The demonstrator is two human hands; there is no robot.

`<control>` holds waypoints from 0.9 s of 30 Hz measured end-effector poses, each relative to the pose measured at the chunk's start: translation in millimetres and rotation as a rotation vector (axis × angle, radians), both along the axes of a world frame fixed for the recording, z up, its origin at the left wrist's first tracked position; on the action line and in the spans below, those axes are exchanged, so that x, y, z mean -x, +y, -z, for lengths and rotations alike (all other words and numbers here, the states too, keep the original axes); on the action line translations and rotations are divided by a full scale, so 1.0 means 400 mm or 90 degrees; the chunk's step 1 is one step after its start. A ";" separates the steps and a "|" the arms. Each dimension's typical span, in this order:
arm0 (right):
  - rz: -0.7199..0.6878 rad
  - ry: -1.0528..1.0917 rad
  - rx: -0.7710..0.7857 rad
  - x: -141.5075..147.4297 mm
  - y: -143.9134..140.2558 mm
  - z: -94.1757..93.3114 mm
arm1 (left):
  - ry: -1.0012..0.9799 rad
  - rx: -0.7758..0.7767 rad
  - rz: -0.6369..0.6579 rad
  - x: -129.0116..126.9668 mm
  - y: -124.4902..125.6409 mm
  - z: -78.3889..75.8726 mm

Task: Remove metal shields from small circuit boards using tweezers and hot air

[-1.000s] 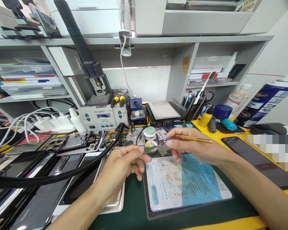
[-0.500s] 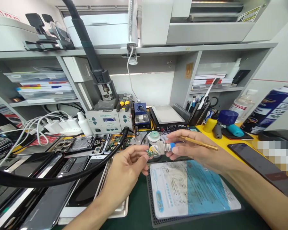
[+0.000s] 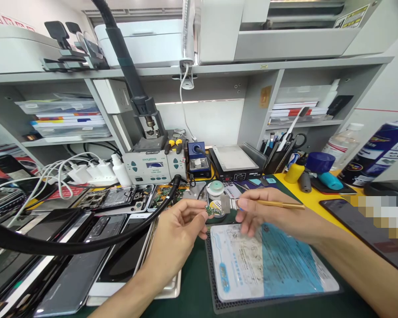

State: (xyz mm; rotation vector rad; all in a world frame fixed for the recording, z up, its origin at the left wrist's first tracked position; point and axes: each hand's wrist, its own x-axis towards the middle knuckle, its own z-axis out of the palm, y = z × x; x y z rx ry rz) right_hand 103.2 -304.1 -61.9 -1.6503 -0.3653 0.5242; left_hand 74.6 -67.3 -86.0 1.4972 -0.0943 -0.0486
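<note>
The person's left hand (image 3: 175, 232) pinched a small green circuit board (image 3: 209, 210) between thumb and fingertips, holding it up above the far edge of the work mat (image 3: 272, 265), just in front of a round solder tin (image 3: 215, 189). The right hand (image 3: 265, 212) had its fingers closed on a brass-handled brush (image 3: 278, 204), whose flat metal head touched or nearly touched the board's right edge; which of the two could not be told. The step in hand looked like cleaning or scraping the small board, and the next move would call for a steady pinch on the left while the right drew the tool lightly across the board without knocking off components. A black hose (image 3: 86, 243) curved across opened phones (image 3: 112, 198) to the left. Behind stood a grey rework station (image 3: 151, 165) with a small display, its lettering too small to read. The mat carried blue and white print that was not legible, and the blue spray can (image 3: 381, 150) at the right bore a label whose words were blurred.
</note>
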 end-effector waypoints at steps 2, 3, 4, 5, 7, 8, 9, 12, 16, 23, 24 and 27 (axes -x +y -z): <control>-0.007 -0.023 0.020 0.000 -0.001 0.000 | -0.003 -0.011 -0.002 0.000 0.001 -0.001; -0.007 -0.025 0.025 -0.001 -0.002 -0.001 | -0.009 -0.020 -0.002 0.000 0.002 -0.002; -0.004 -0.022 0.028 -0.001 -0.004 -0.003 | -0.014 -0.034 0.000 0.000 0.003 -0.003; -0.001 -0.016 0.028 0.000 -0.005 -0.004 | -0.019 -0.051 0.007 0.001 0.003 -0.003; -0.007 0.003 0.026 0.000 -0.006 -0.008 | -0.025 -0.091 0.037 0.004 0.003 -0.002; -0.016 0.015 0.023 0.000 -0.006 -0.009 | -0.027 -0.111 0.056 0.006 0.002 0.000; -0.029 0.026 0.019 0.000 -0.006 -0.009 | -0.030 -0.126 0.075 0.008 0.001 0.001; -0.066 0.055 0.018 0.001 -0.002 -0.006 | -0.038 -0.137 0.104 0.014 -0.003 0.005; -0.076 0.081 0.021 0.003 0.001 -0.002 | -0.032 -0.126 0.095 0.017 -0.005 0.002; -0.058 0.085 0.027 0.009 0.001 -0.002 | -0.025 -0.143 0.092 0.022 -0.007 -0.008; -0.058 0.081 0.033 0.009 0.002 -0.001 | -0.024 -0.144 0.095 0.024 -0.007 -0.007; -0.059 0.076 0.043 0.008 0.004 0.001 | -0.023 -0.145 0.101 0.025 -0.006 -0.004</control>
